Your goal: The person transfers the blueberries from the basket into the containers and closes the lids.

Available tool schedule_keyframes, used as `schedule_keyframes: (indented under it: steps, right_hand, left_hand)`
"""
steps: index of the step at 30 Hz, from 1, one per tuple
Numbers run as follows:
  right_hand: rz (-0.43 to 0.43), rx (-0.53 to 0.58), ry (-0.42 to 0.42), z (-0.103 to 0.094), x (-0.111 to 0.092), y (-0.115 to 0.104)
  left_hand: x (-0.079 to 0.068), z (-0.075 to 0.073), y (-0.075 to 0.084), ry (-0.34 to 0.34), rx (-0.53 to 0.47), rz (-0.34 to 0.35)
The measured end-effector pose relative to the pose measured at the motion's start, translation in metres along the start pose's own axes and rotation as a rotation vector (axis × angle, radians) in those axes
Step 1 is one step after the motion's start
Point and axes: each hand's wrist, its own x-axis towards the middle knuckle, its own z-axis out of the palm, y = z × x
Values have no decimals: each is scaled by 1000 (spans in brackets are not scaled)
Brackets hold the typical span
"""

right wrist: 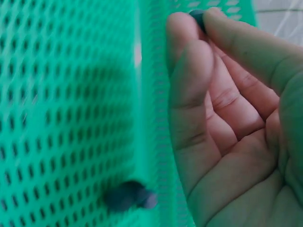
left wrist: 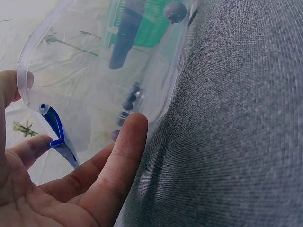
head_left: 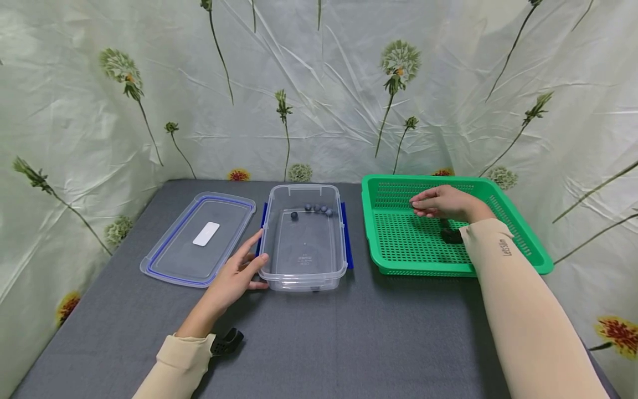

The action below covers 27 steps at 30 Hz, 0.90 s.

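My right hand (head_left: pixel 438 202) is over the green basket (head_left: pixel 394 260), pinching a dark blueberry (right wrist: pixel 198 18) between thumb and fingertips. Lower in the right wrist view, blurred dark blueberries (right wrist: pixel 130 195) lie in the basket. The left hand (head_left: pixel 236 274) holds the left side of a clear plastic container (head_left: pixel 304 244), its thumb at the rim and its other fingers along the outer wall, around a blue side clip (left wrist: pixel 57 127). Several blueberries (head_left: pixel 317 208) sit toward the container's far end. Another dark berry (left wrist: pixel 175 12) shows at its lower edge.
A clear lid (head_left: pixel 174 266) with a blue seal and a white label (head_left: pixel 206 234) lies left of the container. Grey cloth (head_left: pixel 349 343) covers the table. Behind it hangs a pale sheet (head_left: pixel 329 111) printed with dandelions.
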Motion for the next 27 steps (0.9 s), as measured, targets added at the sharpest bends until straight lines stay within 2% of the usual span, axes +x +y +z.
schedule_keyframes:
  steps: [5, 14, 22, 27]
  right_hand:
    - [-74, 7, 12, 10, -1, -25]
    - [-195, 14, 28, 43, -1, -63]
    - [-269, -16, 109, 93, -8, -97]
    - [-312, -44, 115, 133, -4, -122]
  left_hand:
    - [-1, -1, -1, 1, -3, 4]
    - [0, -2, -2, 1, -7, 0]
    - [0, 0, -1, -4, -3, -5]
    - [0, -2, -1, -3, -5, 1]
